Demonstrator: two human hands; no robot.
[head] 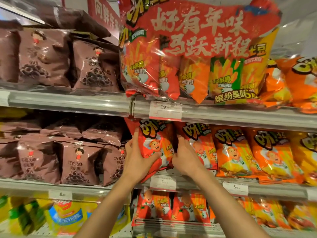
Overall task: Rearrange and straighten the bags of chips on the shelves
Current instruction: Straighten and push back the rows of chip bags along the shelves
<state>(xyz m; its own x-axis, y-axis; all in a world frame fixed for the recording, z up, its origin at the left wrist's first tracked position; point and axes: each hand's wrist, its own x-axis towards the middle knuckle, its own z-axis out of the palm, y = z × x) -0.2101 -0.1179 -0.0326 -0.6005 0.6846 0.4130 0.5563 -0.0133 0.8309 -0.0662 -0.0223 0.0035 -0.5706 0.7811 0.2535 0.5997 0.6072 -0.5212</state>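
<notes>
My left hand (pixel 137 156) and right hand (pixel 184 158) both grasp the red chip bag (pixel 155 146) by its sides, probably to set it upright on the middle shelf (pixel 274 190), beside the orange bags (pixel 231 152).

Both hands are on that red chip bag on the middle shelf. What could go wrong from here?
1. The red chip bag already hangs past the shelf edge; if the left hand or right hand loosens, it may slide off.
2. The right hand is wedged against the neighbouring red bag, so pushing in could tip or crush it.
3. The big multipack above overhangs its shelf and might drop if bumped.
</notes>
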